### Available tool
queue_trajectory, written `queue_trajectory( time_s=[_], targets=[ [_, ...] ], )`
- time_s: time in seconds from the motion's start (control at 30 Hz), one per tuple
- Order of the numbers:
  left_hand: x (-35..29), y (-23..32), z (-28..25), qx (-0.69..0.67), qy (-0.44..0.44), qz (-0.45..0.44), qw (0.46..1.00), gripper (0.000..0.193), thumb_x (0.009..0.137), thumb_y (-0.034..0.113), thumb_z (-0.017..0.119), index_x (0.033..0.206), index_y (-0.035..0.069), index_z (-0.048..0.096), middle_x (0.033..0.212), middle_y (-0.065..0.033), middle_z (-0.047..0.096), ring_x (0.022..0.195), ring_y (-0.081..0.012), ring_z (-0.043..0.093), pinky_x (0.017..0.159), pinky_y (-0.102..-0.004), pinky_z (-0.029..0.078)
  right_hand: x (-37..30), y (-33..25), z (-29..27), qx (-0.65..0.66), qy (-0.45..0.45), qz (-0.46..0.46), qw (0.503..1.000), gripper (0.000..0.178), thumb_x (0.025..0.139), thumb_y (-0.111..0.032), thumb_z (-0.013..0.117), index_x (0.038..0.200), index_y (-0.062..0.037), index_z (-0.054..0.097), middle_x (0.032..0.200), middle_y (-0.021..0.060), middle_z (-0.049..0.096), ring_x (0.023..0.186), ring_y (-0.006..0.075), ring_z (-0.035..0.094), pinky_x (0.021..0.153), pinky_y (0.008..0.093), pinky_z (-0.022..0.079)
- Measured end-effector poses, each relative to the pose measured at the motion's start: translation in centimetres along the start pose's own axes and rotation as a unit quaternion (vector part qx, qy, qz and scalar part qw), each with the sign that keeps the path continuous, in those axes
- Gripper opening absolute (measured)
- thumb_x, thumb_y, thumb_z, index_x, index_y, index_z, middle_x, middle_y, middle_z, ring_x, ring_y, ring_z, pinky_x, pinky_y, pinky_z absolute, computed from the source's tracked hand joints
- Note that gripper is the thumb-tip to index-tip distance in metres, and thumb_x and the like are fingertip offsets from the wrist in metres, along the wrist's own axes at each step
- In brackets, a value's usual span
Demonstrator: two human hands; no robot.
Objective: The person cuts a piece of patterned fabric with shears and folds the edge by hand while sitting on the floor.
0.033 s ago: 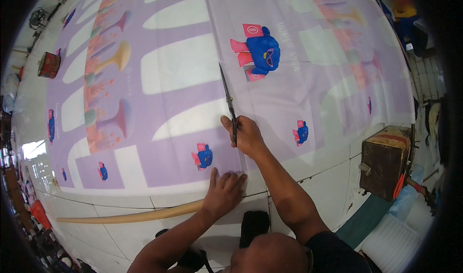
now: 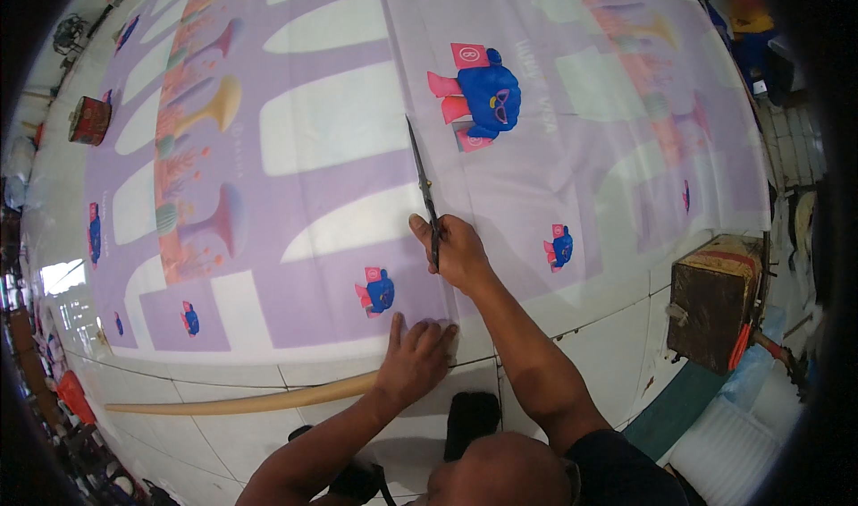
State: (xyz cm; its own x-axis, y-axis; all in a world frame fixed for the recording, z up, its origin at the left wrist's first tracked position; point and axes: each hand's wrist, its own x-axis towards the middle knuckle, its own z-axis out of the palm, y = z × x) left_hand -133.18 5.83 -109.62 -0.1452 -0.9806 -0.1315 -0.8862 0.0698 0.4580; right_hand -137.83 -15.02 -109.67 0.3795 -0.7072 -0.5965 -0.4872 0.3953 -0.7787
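A large printed sheet (image 2: 335,206), lilac and white with sea-plant shapes and blue cartoon figures, lies spread before me. A long edge or seam runs away from me through its middle. My right hand (image 2: 458,251) grips black-handled scissors (image 2: 420,168) over that line. Their dark blades point away from me, looking nearly together; whether cloth lies between them I cannot tell. My left hand (image 2: 414,363) rests palm down at the sheet's near edge, fingers stretched out and a little apart, beside the line and nearer to me than the scissors.
A long tan strip or pole (image 2: 241,401) lies on the white tiled floor (image 2: 223,434) near my left forearm. At the right stands a worn brown box (image 2: 715,305) with an orange-handled item. A small red-brown tin (image 2: 90,121) sits at the far left.
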Motion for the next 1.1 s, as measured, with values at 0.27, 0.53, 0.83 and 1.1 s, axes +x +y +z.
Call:
queue_trajectory(
  time_s=[0.27, 0.53, 0.83, 1.1],
  targets=[
    [0.0, -0.2, 0.5, 0.000, 0.000, 0.000, 1.000, 0.055, 0.086, 0.029, 0.067, 0.137, 0.013, 0.056, 0.123, -0.0101, 0.051, 0.122, -0.0278, 0.050, 0.111, -0.0685, 0.030, 4.2, -2.7, 0.1, 0.006, 0.017, -0.034, 0.999, 0.057, 0.090, -0.056, 0.070, 0.068, -0.0079, 0.048, 0.056, 0.0018, 0.050, 0.046, 0.0115, 0.050, 0.045, 0.0276, 0.043],
    [0.1, -0.3, 0.4, 0.015, -0.058, 0.003, 0.998, 0.058, 0.091, 0.036, 0.066, 0.143, 0.014, 0.051, 0.128, -0.0117, 0.052, 0.127, -0.0303, 0.048, 0.112, -0.0722, 0.023, 10.6, -6.9, -0.2, 0.025, 0.023, -0.062, 0.997, 0.058, 0.089, -0.058, 0.070, 0.068, -0.0076, 0.049, 0.057, 0.0024, 0.049, 0.047, 0.0120, 0.050, 0.045, 0.0275, 0.044],
    [0.1, -0.4, 0.3, 0.020, -0.056, 0.008, 0.998, 0.059, 0.092, 0.037, 0.063, 0.145, 0.014, 0.048, 0.125, -0.0133, 0.049, 0.127, -0.0299, 0.048, 0.111, -0.0723, 0.025, 11.1, -7.6, 0.0, -0.005, 0.026, -0.042, 0.999, 0.059, 0.089, -0.059, 0.070, 0.069, -0.0076, 0.049, 0.058, 0.0032, 0.050, 0.047, 0.0127, 0.051, 0.045, 0.0277, 0.044],
    [-0.1, -0.4, 0.4, 0.005, -0.045, 0.009, 0.999, 0.058, 0.091, 0.034, 0.064, 0.143, 0.013, 0.049, 0.124, -0.0132, 0.050, 0.127, -0.0299, 0.048, 0.111, -0.0715, 0.028, 14.6, -11.3, 0.2, 0.044, 0.019, -0.066, 0.997, 0.059, 0.088, -0.061, 0.070, 0.070, -0.0078, 0.051, 0.058, 0.0020, 0.049, 0.046, 0.0122, 0.051, 0.045, 0.0267, 0.044]
  ],
)
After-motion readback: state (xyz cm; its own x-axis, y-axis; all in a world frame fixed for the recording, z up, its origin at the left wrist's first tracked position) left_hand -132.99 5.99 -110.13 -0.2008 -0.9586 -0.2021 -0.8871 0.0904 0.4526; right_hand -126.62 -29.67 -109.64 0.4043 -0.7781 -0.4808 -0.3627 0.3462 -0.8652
